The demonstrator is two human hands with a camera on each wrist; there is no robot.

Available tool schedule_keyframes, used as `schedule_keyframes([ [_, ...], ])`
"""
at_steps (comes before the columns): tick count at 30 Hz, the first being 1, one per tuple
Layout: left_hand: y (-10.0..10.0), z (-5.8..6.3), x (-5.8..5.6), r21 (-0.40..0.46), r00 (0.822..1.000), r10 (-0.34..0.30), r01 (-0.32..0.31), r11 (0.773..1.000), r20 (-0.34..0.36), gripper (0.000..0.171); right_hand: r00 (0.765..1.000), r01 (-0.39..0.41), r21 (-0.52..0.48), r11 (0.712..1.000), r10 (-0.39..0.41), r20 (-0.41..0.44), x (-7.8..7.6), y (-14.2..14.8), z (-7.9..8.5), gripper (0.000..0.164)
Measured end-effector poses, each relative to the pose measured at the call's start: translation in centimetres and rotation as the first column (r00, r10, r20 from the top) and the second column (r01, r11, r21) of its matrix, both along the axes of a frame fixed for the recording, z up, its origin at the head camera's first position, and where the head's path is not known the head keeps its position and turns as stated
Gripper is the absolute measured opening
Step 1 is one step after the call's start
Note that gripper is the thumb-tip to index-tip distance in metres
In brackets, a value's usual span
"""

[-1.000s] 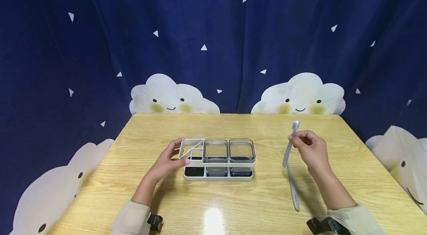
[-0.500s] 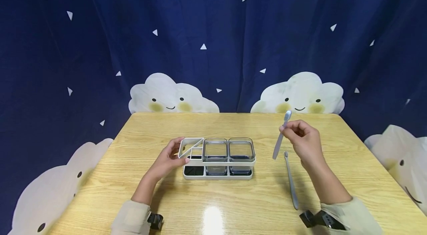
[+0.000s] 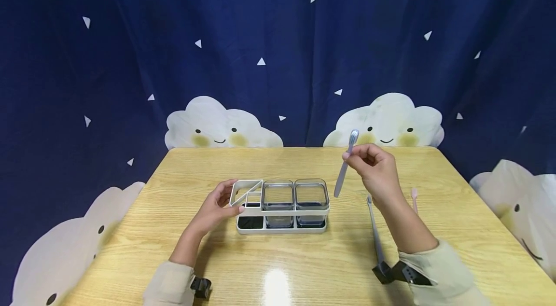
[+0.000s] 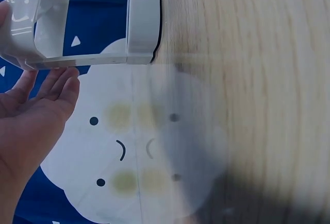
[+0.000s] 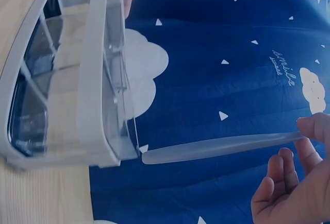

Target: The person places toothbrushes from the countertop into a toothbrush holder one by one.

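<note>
A white toothbrush holder [image 3: 288, 213] stands on the table, with two clear cups, the left cup [image 3: 278, 194] and the right cup [image 3: 312, 194], set in its frame. My left hand [image 3: 214, 210] grips the divided left end, thumb on the front and fingers behind. In the left wrist view those fingers [image 4: 71, 87] reach under the frame's edge. Between thumb and fingertips my right hand [image 3: 377, 175] pinches a grey-blue toothbrush [image 3: 342, 173] near its head, bristle end up. Its handle slants down toward the holder's right side, apart from it. The right wrist view shows the handle's end beside a cup.
Another grey toothbrush [image 3: 375, 229] lies on the wooden table [image 3: 278, 260] under the right forearm, its lower end overlapped by the black wrist camera [image 3: 401, 274]. A pink toothbrush [image 3: 414, 196] is partly hidden behind that forearm. A dark blue cloud-patterned curtain [image 3: 243, 16] hangs behind.
My right hand has carried the toothbrush up and left toward the holder, away from the grey one on the table. The pink toothbrush has come into view. My left hand keeps its grip.
</note>
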State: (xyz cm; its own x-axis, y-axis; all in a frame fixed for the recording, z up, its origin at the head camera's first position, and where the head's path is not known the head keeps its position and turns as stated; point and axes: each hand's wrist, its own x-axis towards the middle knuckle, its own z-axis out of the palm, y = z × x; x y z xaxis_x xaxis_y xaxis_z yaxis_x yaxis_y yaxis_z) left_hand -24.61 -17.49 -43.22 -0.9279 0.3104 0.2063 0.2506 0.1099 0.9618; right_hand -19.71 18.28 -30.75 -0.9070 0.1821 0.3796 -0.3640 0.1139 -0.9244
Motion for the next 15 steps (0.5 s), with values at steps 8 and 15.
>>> schedule_keyframes([
  [8, -0.1, 0.2, 0.0, 0.003, 1.000, -0.009, 0.009, 1.000, 0.001, 0.070, 1.000, -0.019, -0.039, 0.999, 0.020, 0.006, -0.4, -1.8, 0.1, 0.007],
  [15, -0.1, 0.5, -0.1, 0.006, 1.000, -0.016, 0.016, 1.000, 0.014, 0.069, 0.998, -0.058, -0.071, 0.996, 0.058, 0.006, -0.8, -3.4, -0.2, 0.012],
])
